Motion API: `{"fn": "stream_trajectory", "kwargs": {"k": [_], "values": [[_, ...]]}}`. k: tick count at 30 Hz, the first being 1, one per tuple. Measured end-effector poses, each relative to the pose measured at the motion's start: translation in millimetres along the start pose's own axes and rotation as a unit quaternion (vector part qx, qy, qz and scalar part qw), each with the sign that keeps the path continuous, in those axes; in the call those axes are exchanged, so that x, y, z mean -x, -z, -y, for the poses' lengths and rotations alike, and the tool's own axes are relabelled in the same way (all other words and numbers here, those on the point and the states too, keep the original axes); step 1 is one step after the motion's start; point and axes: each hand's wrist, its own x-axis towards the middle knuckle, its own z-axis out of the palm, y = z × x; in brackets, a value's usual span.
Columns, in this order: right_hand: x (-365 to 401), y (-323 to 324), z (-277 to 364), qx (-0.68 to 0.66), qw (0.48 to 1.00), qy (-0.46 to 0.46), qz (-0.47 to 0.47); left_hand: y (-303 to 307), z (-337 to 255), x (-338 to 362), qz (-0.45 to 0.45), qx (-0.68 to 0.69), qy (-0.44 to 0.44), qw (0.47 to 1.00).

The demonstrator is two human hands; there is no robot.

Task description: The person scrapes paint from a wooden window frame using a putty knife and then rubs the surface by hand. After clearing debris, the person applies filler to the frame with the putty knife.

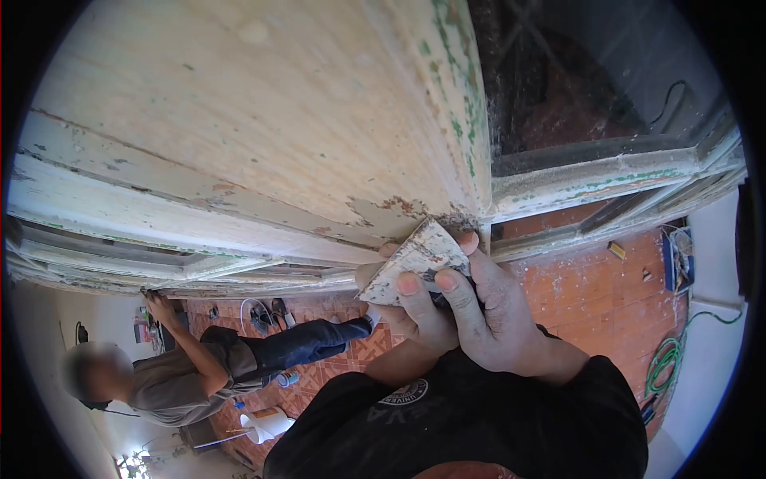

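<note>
My left hand (415, 318) and my right hand (496, 319) are closed together around a flat, paint-crusted scraper (421, 262). Both thumbs press on its whitish, grey-flecked face, while the fingers curl behind and are partly hidden. What looks like a dark handle shows only slightly between the thumbs. The tool's upper corner meets a cream-painted wooden panel (263, 104), beside a patch of chipped brown and grey paint (391, 209). Green paint remnants (456, 128) run along the panel's right edge.
A glazed window frame (594, 182) adjoins on the right. At left, another person (187, 371) reaches toward the woodwork. Paint flecks dot the reddish tiled floor (570, 291). A green hose (664, 369), a blue-edged box (678, 259), a white bucket (267, 425) and a can (288, 378) stand around.
</note>
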Motion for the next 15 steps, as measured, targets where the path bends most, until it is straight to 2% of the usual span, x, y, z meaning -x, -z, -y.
{"fn": "stream_trajectory", "kwargs": {"k": [2,4,5,7,9,11,13,15], "values": [[0.9,4.1,-2.6,-0.027,0.994,-0.069,0.085,0.5,0.6,1.9,0.01,-0.036,-0.006,0.999],[-1.8,4.3,-2.2,-0.051,0.991,-0.093,0.086,0.3,13.6,-2.1,-0.005,-0.053,-0.092,0.994],[0.5,3.8,0.3,-0.077,0.986,-0.123,0.086,6.6,10.8,-0.6,0.002,-0.051,-0.096,0.994],[3.6,0.9,-1.8,-0.072,0.99,-0.098,0.067,6.6,-0.6,1.5,0.018,0.066,0.06,0.996],[4.8,-0.3,-3.4,-0.061,0.994,-0.067,0.052,7.9,1.1,-2.0,0.021,0.06,0.042,0.997],[4.9,-1.3,-4.4,-0.044,0.991,-0.105,0.07,5.7,4.4,-8.1,0.028,0.049,0.025,0.998],[-0.1,-3.4,-0.8,-0.061,0.993,-0.087,0.047,6.3,8.1,-16.3,0.031,-0.004,-0.05,0.998],[3.0,-7.6,2.6,-0.085,0.993,-0.075,0.02,7.7,8.0,-16.9,0.044,0.02,-0.035,0.998]]}}
